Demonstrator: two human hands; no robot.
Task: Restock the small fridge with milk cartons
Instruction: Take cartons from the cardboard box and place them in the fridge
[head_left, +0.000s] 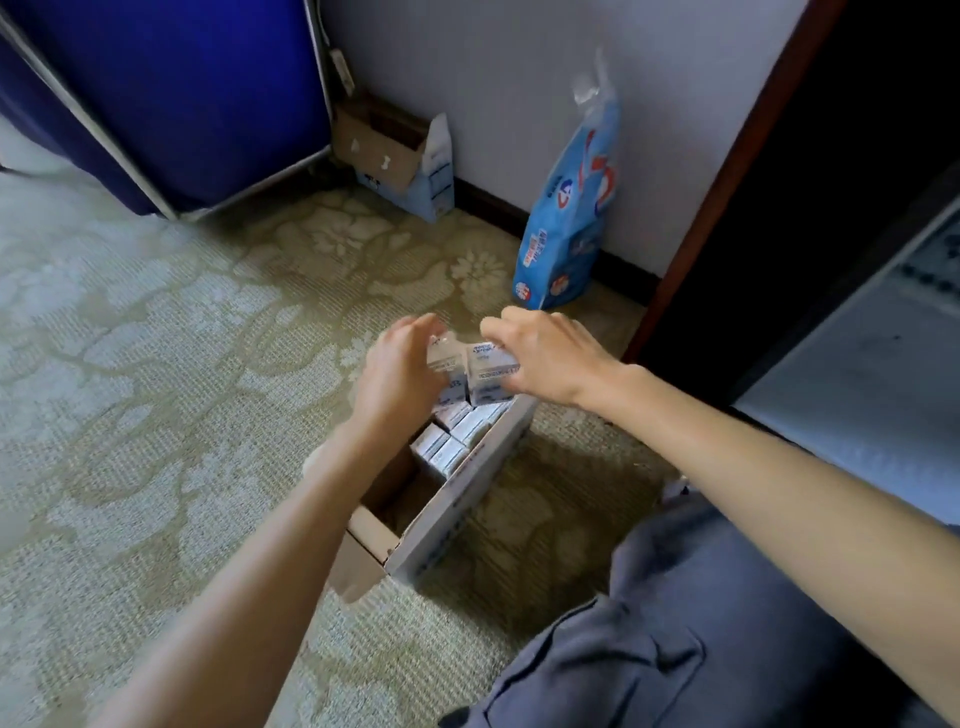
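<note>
An open cardboard box (457, 499) lies on the carpet in front of me, with several small white milk cartons (451, 441) packed in its far half. Above the box's far end, my left hand (397, 371) grips one white carton (445, 364) from the left. My right hand (545, 353) grips a second carton (488, 376) from the right. The two cartons are side by side, lifted a little above the packed ones. The small fridge (872, 364) stands open at the right, its pale interior showing.
A blue printed bag (569, 218) leans on the wall behind the box. An empty cardboard box (387, 150) sits in the corner beside a blue fabric unit (171, 104). My knee in grey trousers (691, 634) is at the lower right. A dark wooden frame (727, 171) borders the fridge.
</note>
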